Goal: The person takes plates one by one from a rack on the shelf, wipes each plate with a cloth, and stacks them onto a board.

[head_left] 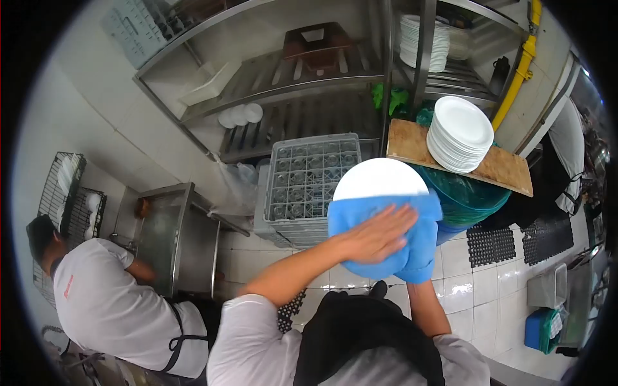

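A white plate (380, 179) is held up in front of me, its near half covered by a blue cloth (421, 219). My left hand (383, 233) lies flat over the cloth with fingers stretched out, slightly smeared by motion. From below, my right forearm reaches up to the cloth; the cloth hides my right hand, which supports the plate through it. Just beyond, to the right, a stack of white plates (458, 132) stands on a wooden board (412, 143) laid across a bin lined with a green bag (476, 190).
A grey rack of glasses (312, 180) stands left of the plate. Metal shelves (290, 90) with more plates line the wall. At left, another person (122, 302) works at a sink (170, 222). Black mats (490, 244) lie on the tiled floor.
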`<state>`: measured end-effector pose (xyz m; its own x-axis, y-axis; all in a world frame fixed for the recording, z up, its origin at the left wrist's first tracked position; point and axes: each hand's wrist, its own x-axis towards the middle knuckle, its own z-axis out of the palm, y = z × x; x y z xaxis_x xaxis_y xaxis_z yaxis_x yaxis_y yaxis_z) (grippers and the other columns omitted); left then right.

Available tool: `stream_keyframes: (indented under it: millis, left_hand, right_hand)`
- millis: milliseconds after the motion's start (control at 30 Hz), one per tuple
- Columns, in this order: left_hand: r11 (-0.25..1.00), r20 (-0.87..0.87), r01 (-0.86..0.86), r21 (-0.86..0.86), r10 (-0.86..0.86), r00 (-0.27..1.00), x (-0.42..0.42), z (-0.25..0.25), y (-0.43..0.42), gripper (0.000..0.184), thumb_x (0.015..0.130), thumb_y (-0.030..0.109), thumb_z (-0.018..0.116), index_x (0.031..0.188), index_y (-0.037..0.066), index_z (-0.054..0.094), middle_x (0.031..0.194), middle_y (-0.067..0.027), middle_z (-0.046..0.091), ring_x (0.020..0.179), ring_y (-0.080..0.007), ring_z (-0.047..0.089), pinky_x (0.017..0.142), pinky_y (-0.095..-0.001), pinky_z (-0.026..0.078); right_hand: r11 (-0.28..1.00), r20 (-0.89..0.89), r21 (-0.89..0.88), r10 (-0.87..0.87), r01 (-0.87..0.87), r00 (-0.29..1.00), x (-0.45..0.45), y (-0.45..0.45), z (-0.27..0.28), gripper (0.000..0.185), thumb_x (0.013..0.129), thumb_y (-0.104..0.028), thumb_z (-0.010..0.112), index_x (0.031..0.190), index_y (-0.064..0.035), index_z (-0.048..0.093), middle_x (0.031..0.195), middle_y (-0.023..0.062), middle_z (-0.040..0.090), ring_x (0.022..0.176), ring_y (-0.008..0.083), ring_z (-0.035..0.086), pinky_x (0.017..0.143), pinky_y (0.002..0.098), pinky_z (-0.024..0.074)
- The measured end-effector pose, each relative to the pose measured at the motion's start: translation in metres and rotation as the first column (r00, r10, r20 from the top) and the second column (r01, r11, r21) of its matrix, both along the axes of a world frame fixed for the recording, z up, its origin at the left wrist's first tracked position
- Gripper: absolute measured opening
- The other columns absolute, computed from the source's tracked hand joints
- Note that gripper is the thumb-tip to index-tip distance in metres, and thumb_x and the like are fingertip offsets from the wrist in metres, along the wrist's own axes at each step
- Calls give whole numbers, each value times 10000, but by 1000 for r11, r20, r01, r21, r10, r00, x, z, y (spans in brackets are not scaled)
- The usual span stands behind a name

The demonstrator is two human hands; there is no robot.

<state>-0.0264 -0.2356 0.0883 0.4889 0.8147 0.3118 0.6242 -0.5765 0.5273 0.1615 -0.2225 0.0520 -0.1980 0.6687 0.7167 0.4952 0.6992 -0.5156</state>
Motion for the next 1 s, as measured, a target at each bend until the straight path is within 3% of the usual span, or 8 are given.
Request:
stream_keyframes:
  millis: [200, 400, 467, 567, 633, 767, 933, 1000]
  left_hand:
    - [855, -235, -341, 391, 451, 861, -30, 34, 20, 728, 972, 367, 549, 1556, 11, 298, 1620, -206, 293, 1539, -337, 193, 1252, -515, 104]
    - [984, -423, 172, -33, -170, 890, -28, 19, -42, 934, 855, 584, 648, 1568, 79, 317, 1630, -169, 290, 1527, -352, 217, 1233, -591, 106]
    - [995, -622, 43, 86, 20, 783, -68, 53, -21, 1070, 732, 681, 706, 1563, 114, 342, 1622, -156, 315, 1534, -358, 192, 1213, -638, 82]
    - [918, -574, 55, 394, 198, 795, -58, 103, 16, 1091, 663, 619, 791, 1527, 91, 384, 1573, -161, 399, 1482, -354, 328, 1194, -573, 231]
    - [986, -396, 104, -129, -147, 907, -37, 117, 38, 928, 675, 467, 850, 1425, 46, 500, 1400, -147, 593, 1260, -321, 592, 1051, -463, 450]
    - [830, 252, 33, -556, 130, 959, -70, 102, 51, 547, 777, 269, 836, 1201, -21, 648, 1012, -93, 743, 902, -189, 716, 828, -347, 567]
    - [800, 786, 182, -572, 598, -158, 15, -19, -55, 597, 868, 106, 768, 1393, 36, 494, 1274, -133, 627, 1127, -253, 642, 987, -428, 539]
    - [791, 743, 228, -568, 612, -271, 31, -45, -70, 618, 866, 73, 760, 1411, 36, 472, 1297, -135, 607, 1160, -253, 624, 1001, -438, 531]
  right_hand:
    - [999, 321, -15, 44, -41, 946, 4, -24, 5, 331, 553, -230, 791, 735, -118, 538, 849, 133, 533, 829, 335, 500, 815, 449, 413]
    - [991, -91, -131, -21, 9, 996, 29, -12, -29, 367, 745, -204, 746, 1069, -49, 676, 1037, 178, 646, 980, 329, 606, 862, 435, 452]
    - [985, 359, 138, 52, -108, 932, 58, -28, -8, 444, 942, -406, 572, 1153, -22, 643, 1200, 204, 625, 1106, 319, 591, 991, 463, 437]
    - [729, -460, -467, 283, -501, 841, 68, -10, -77, 803, 949, -701, 279, 1249, -24, 589, 1252, 183, 610, 1086, 311, 614, 965, 453, 496]
    - [419, -862, -422, 90, -804, 499, 53, 11, -60, 892, 920, -765, 215, 1275, -27, 570, 1252, 177, 613, 1080, 310, 619, 925, 437, 522]
    - [981, 281, 175, 26, -78, 959, 25, -9, 57, 373, 707, -293, 772, 969, -55, 653, 938, 93, 611, 876, 283, 611, 694, 406, 520]
    - [900, 264, 73, -433, 429, 862, -16, -19, 8, 134, 731, -114, 627, 655, -82, 521, 627, 110, 497, 644, 299, 539, 588, 417, 406]
    - [978, -76, -201, -63, 47, 995, -24, -19, -29, 116, 726, -91, 623, 660, -87, 527, 662, 93, 510, 682, 309, 554, 612, 442, 414]
